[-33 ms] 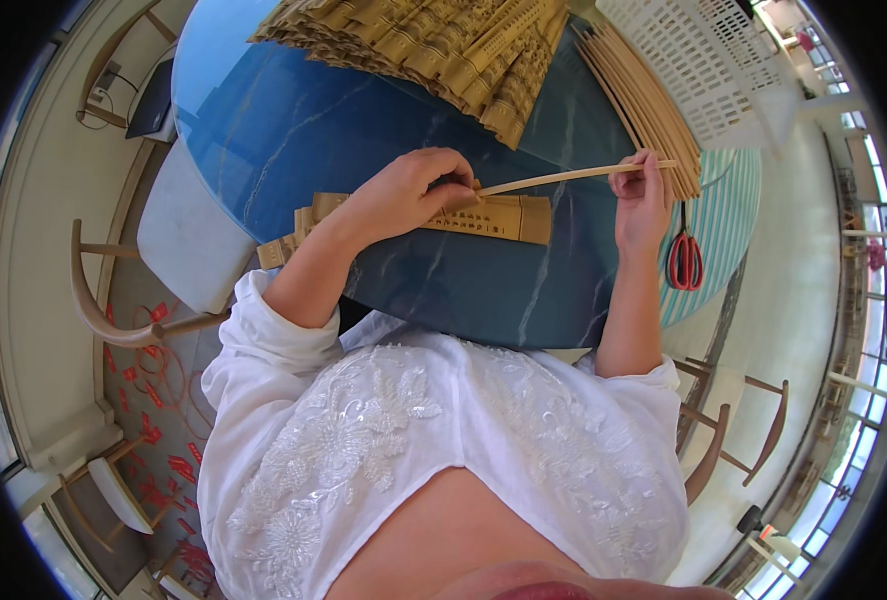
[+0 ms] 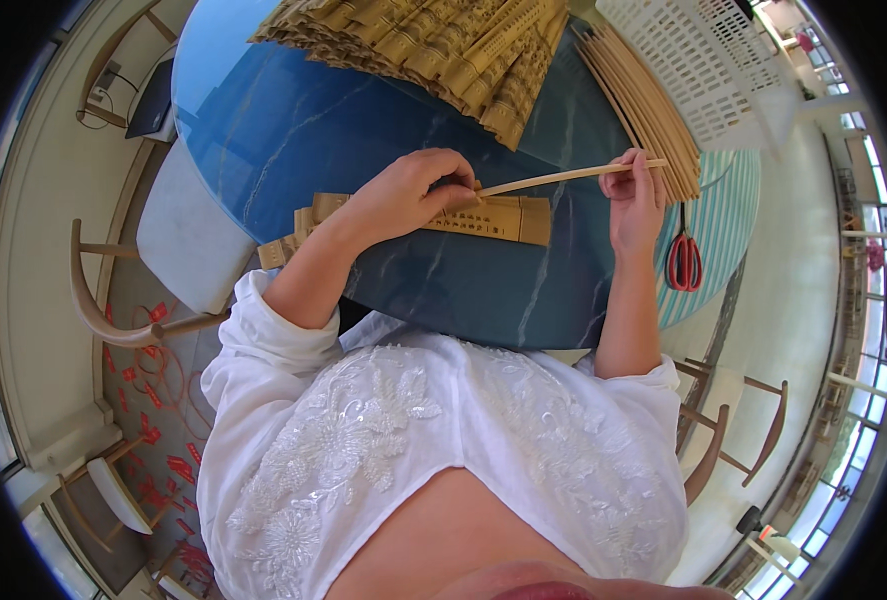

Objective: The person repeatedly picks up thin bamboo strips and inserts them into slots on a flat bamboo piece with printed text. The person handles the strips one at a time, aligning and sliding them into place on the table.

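A thin pale wooden stick (image 2: pixel 553 177) runs from my left fingers across to my right hand. My right hand (image 2: pixel 635 205) pinches it close to its right end. At the other end my left hand (image 2: pixel 413 192) is closed, its fingertips pressed on a gold printed strip (image 2: pixel 523 219) where the stick meets it. Fingers partly hide that meeting point, so I cannot tell whether the stick goes inside. More gold strips (image 2: pixel 281 250) lie overlapped under and beside my left forearm.
A large pile of gold printed strips (image 2: pixel 433 55) covers the table's far side. A bundle of wooden sticks (image 2: pixel 648 120) lies at the right, by a white perforated basket (image 2: pixel 703 75). Red-handled scissors (image 2: pixel 683 262) rest near the right edge of the blue marbled table (image 2: pixel 293 130).
My right hand has shifted slightly left, and the stick with it. My left hand stays in place.
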A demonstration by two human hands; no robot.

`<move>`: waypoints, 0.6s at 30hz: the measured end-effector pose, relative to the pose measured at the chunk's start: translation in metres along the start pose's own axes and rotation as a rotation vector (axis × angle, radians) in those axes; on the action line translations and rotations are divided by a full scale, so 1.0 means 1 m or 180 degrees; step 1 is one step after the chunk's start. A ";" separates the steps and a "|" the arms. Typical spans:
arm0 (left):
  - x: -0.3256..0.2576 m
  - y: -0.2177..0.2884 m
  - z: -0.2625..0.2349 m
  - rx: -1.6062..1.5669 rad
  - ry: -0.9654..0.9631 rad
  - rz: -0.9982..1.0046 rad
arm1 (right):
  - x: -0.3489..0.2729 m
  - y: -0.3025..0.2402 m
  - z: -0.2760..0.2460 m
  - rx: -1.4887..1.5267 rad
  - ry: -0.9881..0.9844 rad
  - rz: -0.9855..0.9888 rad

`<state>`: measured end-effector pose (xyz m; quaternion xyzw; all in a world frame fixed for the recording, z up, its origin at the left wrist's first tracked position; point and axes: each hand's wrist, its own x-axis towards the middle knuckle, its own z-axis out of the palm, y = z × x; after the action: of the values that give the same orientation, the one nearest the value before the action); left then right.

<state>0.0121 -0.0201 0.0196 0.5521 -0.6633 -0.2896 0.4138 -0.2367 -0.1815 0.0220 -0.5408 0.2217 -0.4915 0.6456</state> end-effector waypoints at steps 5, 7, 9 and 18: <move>0.000 0.002 0.000 -0.0091 0.0262 -0.0103 | -0.007 0.008 0.014 0.0038 -0.0422 0.0499; -0.001 0.008 -0.002 -0.0202 0.0462 -0.0409 | -0.005 0.009 0.008 0.0191 -0.0214 0.0380; -0.003 0.002 -0.006 0.0038 0.0588 -0.0574 | 0.000 0.006 -0.001 0.0376 -0.0086 0.0220; -0.007 0.003 -0.008 0.0239 0.0587 -0.0407 | -0.001 0.000 -0.001 0.0070 -0.0300 0.0079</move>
<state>0.0182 -0.0124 0.0242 0.6327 -0.5963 -0.2384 0.4328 -0.2382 -0.1807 0.0213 -0.5534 0.1923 -0.4599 0.6673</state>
